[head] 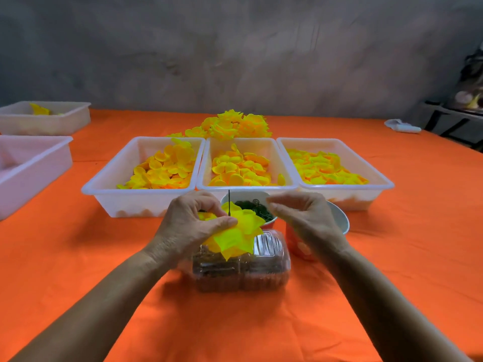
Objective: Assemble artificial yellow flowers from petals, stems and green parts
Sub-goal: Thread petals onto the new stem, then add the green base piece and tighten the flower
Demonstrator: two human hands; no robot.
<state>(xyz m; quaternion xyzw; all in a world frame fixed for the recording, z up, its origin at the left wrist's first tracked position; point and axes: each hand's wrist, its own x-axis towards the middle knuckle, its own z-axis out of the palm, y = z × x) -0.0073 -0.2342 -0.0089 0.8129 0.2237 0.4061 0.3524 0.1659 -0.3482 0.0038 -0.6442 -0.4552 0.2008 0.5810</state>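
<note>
My left hand [192,226] grips a half-built yellow flower [236,235] above the table; a thin dark stem [229,202] sticks up out of its petals. My right hand [303,218] hovers just right of the flower with its fingers curled and the tips pinched together; whether it holds anything I cannot make out. Behind the hands stands a cup of green parts [254,206]. Three white trays hold loose yellow petals: left [109,189], middle [206,163] and right [379,178]. A heap of finished yellow flowers [232,125] lies behind them.
A clear plastic box [261,270] with dark pieces sits right under the flower. A second cup [339,218] stands behind my right hand. Two more white trays [39,163] [62,118] stand at the left on the orange cloth [418,244]. A white object [402,125] lies far right.
</note>
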